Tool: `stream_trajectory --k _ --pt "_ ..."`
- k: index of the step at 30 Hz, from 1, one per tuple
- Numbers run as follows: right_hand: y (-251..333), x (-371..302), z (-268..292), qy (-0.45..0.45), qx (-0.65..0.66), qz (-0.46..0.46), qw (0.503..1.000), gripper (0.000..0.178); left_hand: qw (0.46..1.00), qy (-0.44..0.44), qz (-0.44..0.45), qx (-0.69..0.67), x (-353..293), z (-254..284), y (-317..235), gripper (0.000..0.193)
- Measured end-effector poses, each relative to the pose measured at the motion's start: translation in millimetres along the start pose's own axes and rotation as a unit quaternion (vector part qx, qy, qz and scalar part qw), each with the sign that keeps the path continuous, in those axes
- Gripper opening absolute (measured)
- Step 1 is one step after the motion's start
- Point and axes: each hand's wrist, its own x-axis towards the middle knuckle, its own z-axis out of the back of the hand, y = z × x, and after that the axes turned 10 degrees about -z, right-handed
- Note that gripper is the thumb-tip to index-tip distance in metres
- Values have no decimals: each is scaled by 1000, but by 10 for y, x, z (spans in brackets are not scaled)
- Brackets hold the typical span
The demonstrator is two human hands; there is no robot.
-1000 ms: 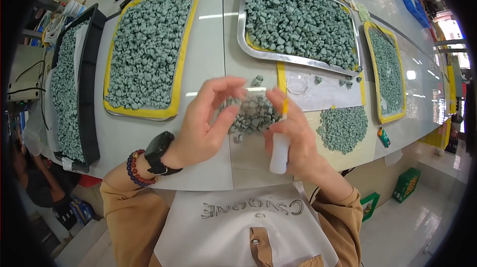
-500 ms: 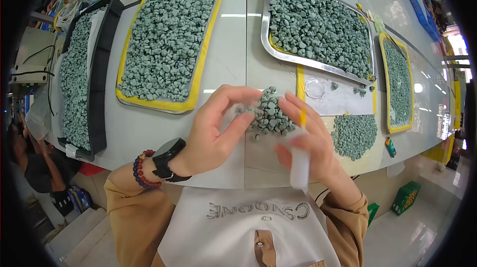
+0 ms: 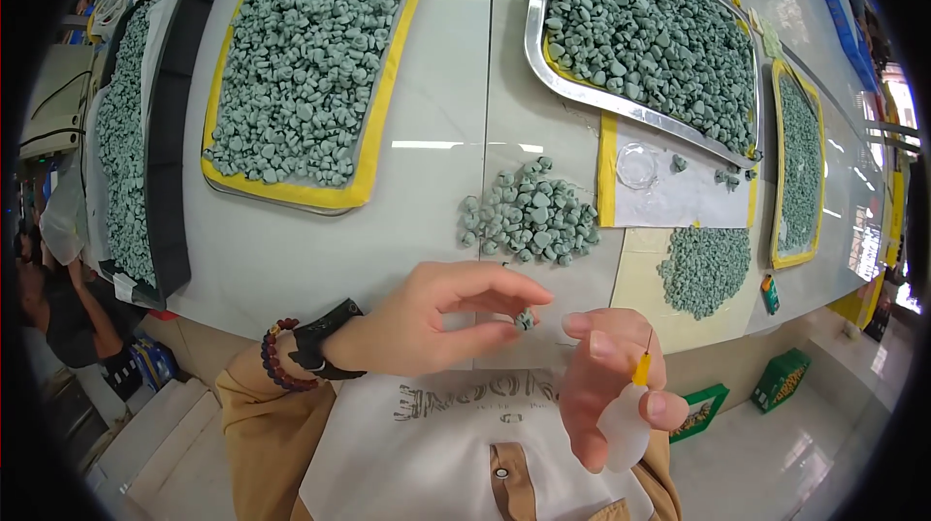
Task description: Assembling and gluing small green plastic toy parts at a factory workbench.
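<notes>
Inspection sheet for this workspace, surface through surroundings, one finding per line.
Surface: pale table, glossy, with a dark seam.
Job's things: loose green pile; finer pile on a cream sheet; stones filling a metal tray, yellow-edged tray and black bin.
Clutter: clear ring and stray stones on a white sheet.
Grips: left hand pinches one small stone; right hand holds a white bottle, yellow tip up.
Cables: dark cables by a pale box, far left.
Surroundings: another person's arm, left; green box, right.

grn stone [image 3: 525, 320], held L, wht btl [image 3: 624, 434], tip [image 3: 641, 368] up, held R
</notes>
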Motion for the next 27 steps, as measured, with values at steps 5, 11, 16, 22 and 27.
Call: stream_trajectory --k 5,11,16,22,27 --pt "-31 -33 43 24 -9 18 1000 45 983 80 -7 166 99 -18 46 24" --pt "-5 -51 162 45 -1 -4 999 52 976 17 -77 205 400 109 17 24" --pt "52 -38 174 2 -12 -5 1000 49 988 46 -46 140 380 -69 60 25" --pt "208 -15 233 -43 -27 46 998 45 975 126 -42 178 585 -341 162 29" --pt "238 -42 313 -36 -69 39 996 45 966 103 60 228 704 -334 79 36"
